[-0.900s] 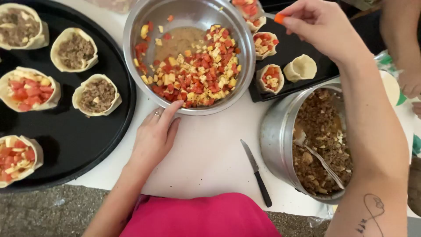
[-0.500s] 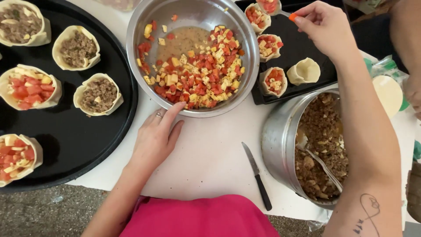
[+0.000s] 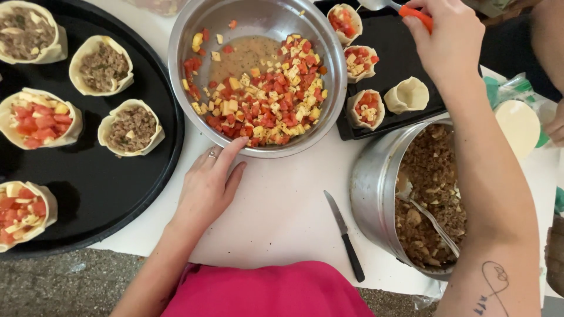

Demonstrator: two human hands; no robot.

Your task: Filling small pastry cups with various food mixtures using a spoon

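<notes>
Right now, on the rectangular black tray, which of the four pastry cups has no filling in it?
The pastry cup at the tray's near right corner, beside the metal pot, is empty, showing only pale dough. The other three cups hold red and yellow diced filling.

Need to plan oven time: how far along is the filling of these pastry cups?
Done: the cups on the round tray and three on the rectangular tray are filled. In hand: the right hand holds an orange-handled spoon; the left hand touches the bowl. Left: one empty cup.
</notes>
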